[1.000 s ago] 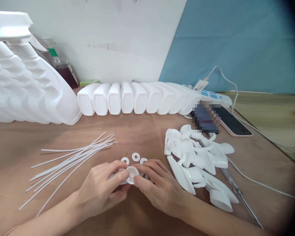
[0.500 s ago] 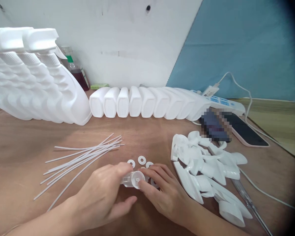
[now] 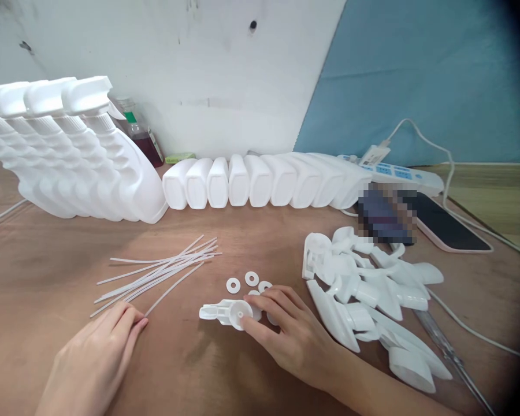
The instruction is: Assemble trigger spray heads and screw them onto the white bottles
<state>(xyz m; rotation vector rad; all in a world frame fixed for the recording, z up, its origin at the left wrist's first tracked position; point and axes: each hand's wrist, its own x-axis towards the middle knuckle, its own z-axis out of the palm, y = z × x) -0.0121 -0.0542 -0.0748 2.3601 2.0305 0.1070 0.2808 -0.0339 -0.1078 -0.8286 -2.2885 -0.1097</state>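
My right hand (image 3: 288,332) grips a white spray trigger head (image 3: 225,312) between thumb and fingers. Its round collar faces me, and its narrow end points left. White ring washers (image 3: 252,279) lie just behind it, some of them partly covered by my right fingers. On the left, my left hand (image 3: 99,352) is closed, with thumb and fingertips pinched at the near end of a thin white dip tube (image 3: 173,289). That tube lies slightly apart from a loose bundle of similar white tubes (image 3: 156,271), whose near ends my fingers partly hide.
Assembled white spray bottles (image 3: 134,173) stand in a row at the left. Several white bottles (image 3: 260,184) lie along the wall. A heap of spray head parts (image 3: 372,294) and a screwdriver-like tool (image 3: 455,361) are at right, before a phone (image 3: 450,225) and power strip (image 3: 398,173).
My left hand has let go of the spray trigger head and moved left to the tubes, closing at one tube's end. My right hand stays on the spray head. The view has shifted slightly.
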